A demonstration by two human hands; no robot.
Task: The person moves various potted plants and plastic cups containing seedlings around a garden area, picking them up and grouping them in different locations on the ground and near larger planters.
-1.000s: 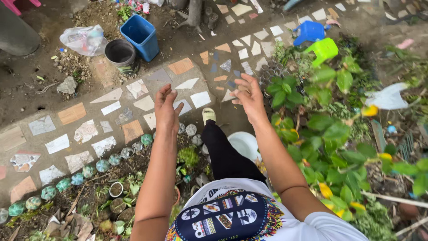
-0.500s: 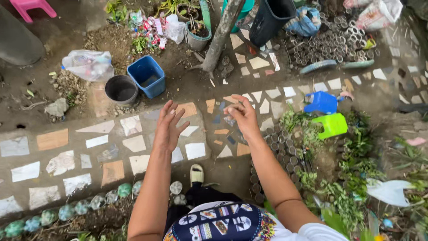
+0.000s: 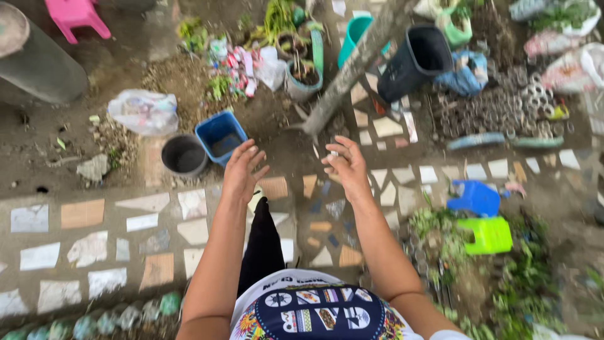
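so, from the head view, both of my arms reach forward over a mosaic path (image 3: 82,242) of broken tile pieces set in cement. my left hand (image 3: 242,170) is held out with fingers spread and slightly curled, palm turned inward, and it has hold of nothing. my right hand (image 3: 346,165) is much the same, fingers loosely bent, palm toward the other hand, nothing in its grasp as far as i can see. the two hands are apart, with bare ground between them.

nearest to the left hand, at about ten o'clock from it, sits a blue square tub (image 3: 220,135), and just beside that, further toward nine o'clock, a round black pot (image 3: 184,155). neither is touched. a leaning tree trunk (image 3: 352,69) rises at about twelve o'clock from the right hand, with a black bucket (image 3: 418,60) at one o'clock.

judging by this, nothing has been picked up yet: both hands are free and the containers stand where they are, so any handling of them is yet to be done. off at four o'clock from the right hand lie a small blue stool (image 3: 475,196) and a green one (image 3: 491,234) among plants.
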